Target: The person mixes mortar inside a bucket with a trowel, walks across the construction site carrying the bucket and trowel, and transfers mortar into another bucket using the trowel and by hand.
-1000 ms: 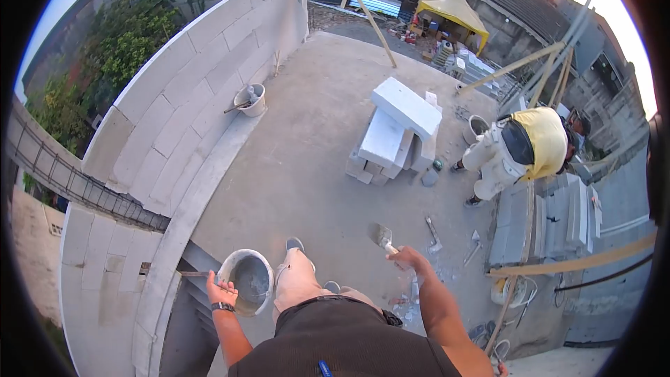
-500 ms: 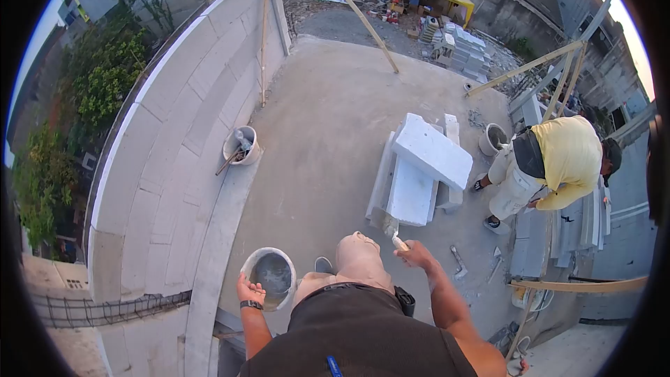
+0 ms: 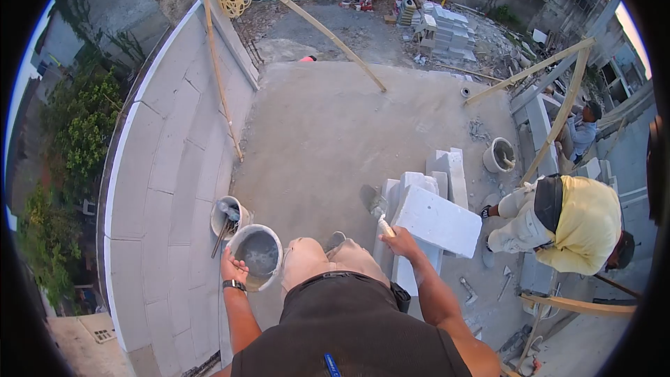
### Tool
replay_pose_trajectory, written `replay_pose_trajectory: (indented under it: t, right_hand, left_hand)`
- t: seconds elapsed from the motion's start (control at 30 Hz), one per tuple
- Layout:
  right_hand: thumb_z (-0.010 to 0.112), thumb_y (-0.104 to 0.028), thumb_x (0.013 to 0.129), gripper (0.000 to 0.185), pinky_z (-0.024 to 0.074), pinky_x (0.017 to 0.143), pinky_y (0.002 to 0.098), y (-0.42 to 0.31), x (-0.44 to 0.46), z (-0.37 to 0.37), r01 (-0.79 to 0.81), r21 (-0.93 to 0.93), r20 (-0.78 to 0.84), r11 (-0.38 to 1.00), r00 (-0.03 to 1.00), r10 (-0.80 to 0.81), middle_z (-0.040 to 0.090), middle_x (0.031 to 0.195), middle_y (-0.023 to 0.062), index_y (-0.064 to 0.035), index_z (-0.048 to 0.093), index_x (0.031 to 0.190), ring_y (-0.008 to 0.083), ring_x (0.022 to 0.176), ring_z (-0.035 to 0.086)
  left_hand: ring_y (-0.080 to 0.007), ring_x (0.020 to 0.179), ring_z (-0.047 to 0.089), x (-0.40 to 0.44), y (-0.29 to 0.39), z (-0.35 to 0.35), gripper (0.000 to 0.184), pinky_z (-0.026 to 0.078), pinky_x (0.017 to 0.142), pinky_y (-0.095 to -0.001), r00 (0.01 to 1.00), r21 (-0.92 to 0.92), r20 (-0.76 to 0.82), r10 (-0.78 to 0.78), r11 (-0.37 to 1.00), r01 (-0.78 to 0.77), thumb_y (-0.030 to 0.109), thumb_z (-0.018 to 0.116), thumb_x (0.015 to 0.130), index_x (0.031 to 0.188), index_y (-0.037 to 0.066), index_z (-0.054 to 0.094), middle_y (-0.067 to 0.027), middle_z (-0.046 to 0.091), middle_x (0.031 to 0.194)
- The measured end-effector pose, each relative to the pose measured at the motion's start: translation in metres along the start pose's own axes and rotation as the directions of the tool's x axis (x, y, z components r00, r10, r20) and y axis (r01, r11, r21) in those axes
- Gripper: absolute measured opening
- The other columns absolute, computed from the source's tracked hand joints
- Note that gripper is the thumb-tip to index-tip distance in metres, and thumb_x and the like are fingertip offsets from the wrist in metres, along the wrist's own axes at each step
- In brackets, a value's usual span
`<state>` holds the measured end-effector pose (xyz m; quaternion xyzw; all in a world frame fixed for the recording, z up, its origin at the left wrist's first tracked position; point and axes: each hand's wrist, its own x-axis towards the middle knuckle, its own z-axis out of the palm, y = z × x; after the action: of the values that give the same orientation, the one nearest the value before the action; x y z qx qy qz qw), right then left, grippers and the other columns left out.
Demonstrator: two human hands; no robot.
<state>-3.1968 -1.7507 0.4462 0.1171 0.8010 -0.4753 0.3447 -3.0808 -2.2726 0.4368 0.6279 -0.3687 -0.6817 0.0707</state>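
My left hand (image 3: pixel 234 268) grips the near left rim of a whitish bucket (image 3: pixel 278 246) with grey wet mix inside; the fingertips curl at the rim. In my right hand (image 3: pixel 400 240) is a trowel (image 3: pixel 375 201), held by its pale handle with the grey, mortar-smeared blade pointing away from me. Just right of that blade lies a stack of white blocks (image 3: pixel 440 220), the top one set askew. Beyond my left hand stands a second bucket (image 3: pixel 229 209) with tools in it.
A pale block wall (image 3: pixel 164 195) runs along the left, propped by a wooden pole (image 3: pixel 222 91). At right a co-worker in a yellow shirt (image 3: pixel 583 220) bends over, near a mortar bucket (image 3: pixel 499 156). Hand tools (image 3: pixel 469 292) lie on the floor (image 3: pixel 314 139). Another person (image 3: pixel 583 129) is farther back.
My body has moved forward beside the blocks, and the bucket in my left hand has come closer to the tool bucket. The trowel's blade has swung away from the blocks' near end, to their left.
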Motion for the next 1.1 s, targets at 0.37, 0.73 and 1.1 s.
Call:
replay_pose_trajectory:
  t: [0.37,0.73,1.1]
  right_hand:
    - [0.075,-0.028,0.083,0.032,0.0459,0.051,0.0303,-0.076,0.173,-0.107,-0.032,0.262,-0.176,0.965,0.981,0.081,0.060,0.068,0.0047,-0.0011,0.060,0.091,0.0137,0.056,0.057]
    - [0.068,-0.012,0.080,0.022,0.0448,0.049,0.0284,-0.154,0.269,-0.183,0.016,0.452,-0.300,0.892,0.944,0.135,0.057,0.071,0.0048,-0.0034,0.052,0.092,0.0133,0.056,0.056]
    - [0.068,-0.020,0.077,0.025,0.0459,0.064,0.0378,-0.353,0.425,-0.253,0.303,-0.140,-0.032,0.943,0.950,-0.310,0.058,0.074,0.0090,-0.0024,0.053,0.087,0.0203,0.069,0.056]
  left_hand:
    - [-0.0121,0.058,0.050,0.017,0.113,0.335,0.049,0.041,0.057,-0.0291,0.939,0.149,0.337,0.071,0.981,-0.127,0.050,0.078,0.077,0.094,0.011,0.055,0.0037,0.045,0.065]
    - [-0.0068,0.052,0.046,-0.032,0.186,0.562,0.042,0.042,0.053,-0.0236,0.847,0.318,0.529,0.061,0.910,-0.264,0.046,0.075,0.083,0.091,0.009,0.055,0.0058,0.043,0.063]
    - [-0.0006,0.053,0.034,-0.106,0.293,0.642,0.035,0.029,0.050,-0.0200,0.795,0.191,0.563,0.226,0.900,-0.391,0.041,0.071,0.089,0.092,0.009,0.056,0.0096,0.040,0.066]
